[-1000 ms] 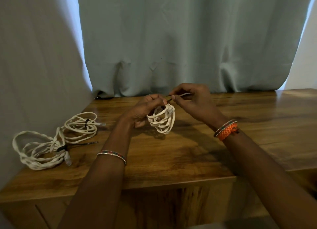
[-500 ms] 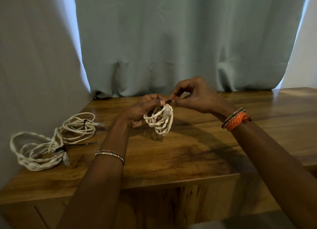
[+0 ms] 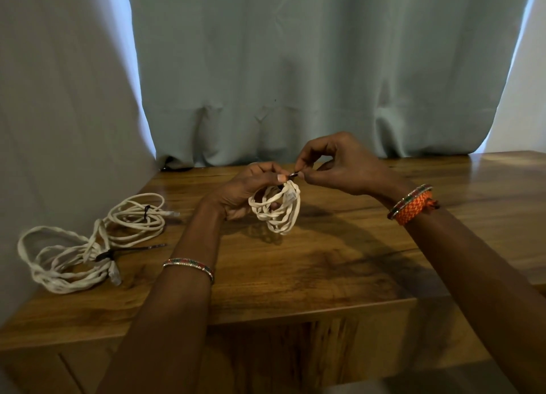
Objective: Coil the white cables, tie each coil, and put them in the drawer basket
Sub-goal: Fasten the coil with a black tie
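Note:
A small white cable coil hangs just above the wooden table, gripped at its top by my left hand. My right hand pinches a short dark tie at the top of that coil, thumb and forefinger closed on its end. Two more white coils lie at the left: a tied one with a dark band, and a larger looser one with a black tie sticking out to the right. No drawer basket is in view.
A pale curtain hangs behind the table and along the left side. The table's front edge runs below my forearms, with a cabinet front beneath it.
My right hand has moved closer to the coil's top and its fingers have arched up; the visible length of the tie has shortened. The coil and left hand stayed nearly still.

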Tool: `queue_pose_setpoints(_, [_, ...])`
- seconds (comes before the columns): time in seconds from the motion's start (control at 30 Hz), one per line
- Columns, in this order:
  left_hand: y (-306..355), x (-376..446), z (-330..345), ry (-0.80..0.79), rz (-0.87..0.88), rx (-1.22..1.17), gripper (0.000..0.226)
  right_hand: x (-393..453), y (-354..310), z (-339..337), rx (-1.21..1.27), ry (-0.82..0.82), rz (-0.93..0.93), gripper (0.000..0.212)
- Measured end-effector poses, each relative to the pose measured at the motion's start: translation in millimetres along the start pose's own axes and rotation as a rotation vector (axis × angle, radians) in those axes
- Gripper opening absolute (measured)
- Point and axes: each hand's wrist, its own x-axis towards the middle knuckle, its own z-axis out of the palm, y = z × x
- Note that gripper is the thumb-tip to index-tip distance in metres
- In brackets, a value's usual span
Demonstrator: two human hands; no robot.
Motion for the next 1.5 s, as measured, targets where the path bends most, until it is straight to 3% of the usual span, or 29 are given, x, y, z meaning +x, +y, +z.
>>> queue_pose_setpoints(0.93, [-2.3,-0.6,0.0,-0.009,-0.02,0.153,0.011,-3.2,0.6,12.6,-0.029,-0.03,-0.001,0.008])
queue_pose_setpoints(1.13, [-1.2,-0.6,-0.4,-0.013,-0.024,0.117,0.011,-3.9,7.0,11.0,0.102,-0.002,0.037,0.01])
queue_pose_setpoints(1.33, [-0.6,-0.6,-3.6,-0.077,-0.003,0.003,0.01,-3.8,13.0,13.4,0.571,0.008,0.099,0.016])
queue_pose_setpoints(1.5, [-3.4,3.2,-5.9,-0.016,-0.012,0.043,0.009,-2.7,15.4,19.3,0.547,0.052,0.085,0.011])
